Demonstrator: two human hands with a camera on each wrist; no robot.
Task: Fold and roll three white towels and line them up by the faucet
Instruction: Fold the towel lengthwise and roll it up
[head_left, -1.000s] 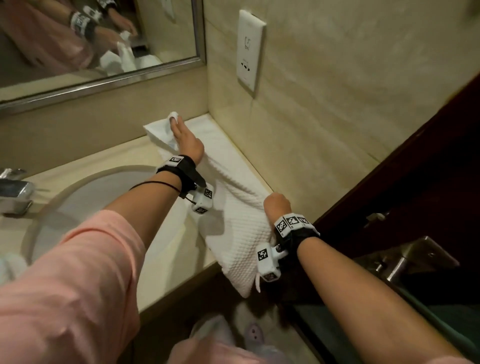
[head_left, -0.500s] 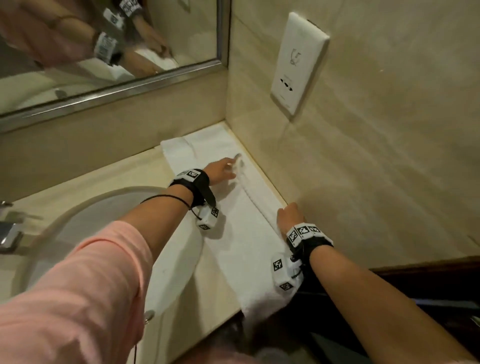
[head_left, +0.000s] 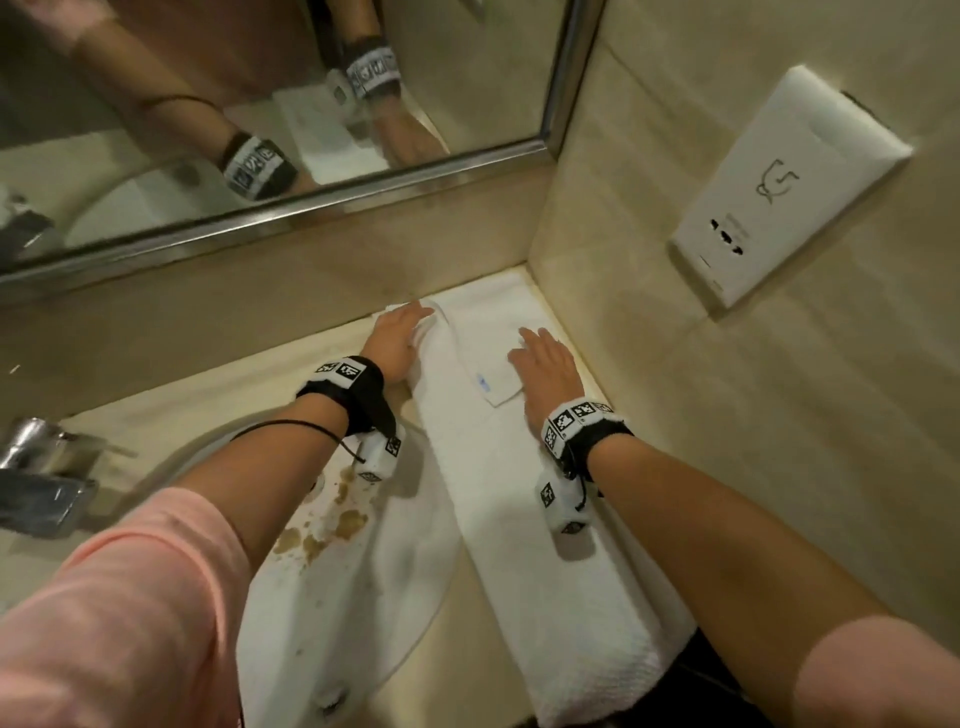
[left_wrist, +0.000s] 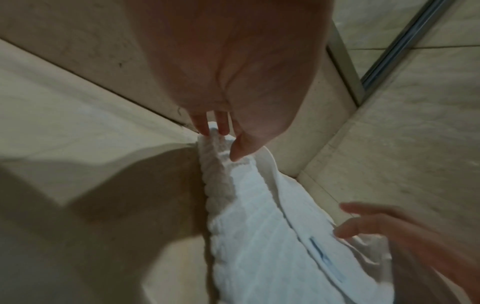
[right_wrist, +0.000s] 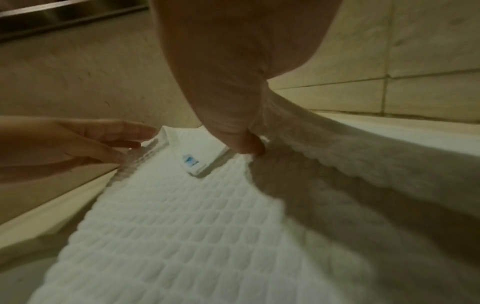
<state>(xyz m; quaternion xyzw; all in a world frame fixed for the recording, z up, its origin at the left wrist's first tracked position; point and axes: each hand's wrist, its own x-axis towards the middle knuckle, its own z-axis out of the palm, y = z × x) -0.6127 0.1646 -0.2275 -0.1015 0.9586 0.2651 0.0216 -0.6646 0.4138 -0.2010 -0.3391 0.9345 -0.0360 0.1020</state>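
Fingers (left_wrist: 223, 127) of the left hand (head_left: 395, 340) are pinching the far left corner of the white towel (head_left: 519, 519), thumb against fingertips, as the left wrist view is showing plainly. Over on the other side, the right hand (head_left: 548, 371) is lying open and flat on the cloth, its straight fingers pressing just beside the small blue-marked label (head_left: 493, 382).

That towel is lying folded into a long strip on the table (head_left: 218, 395), running from the corner under the mirror (head_left: 260, 130), along the side wall, toward the near edge, where its end is hanging over. Its left edge is sitting right by the sink (head_left: 363, 571) rim, which is looking stained brown. A faucet (head_left: 36, 483) is standing well apart to the left.

Judging from this, the person is squaring the far end before rolling. Several things could be going wrong from here: the overhanging near end may be dragging the strip off the table; the pinched corner may be bunching, so the roll starts crooked; and the left edge may be slipping into the stained basin and getting soiled.
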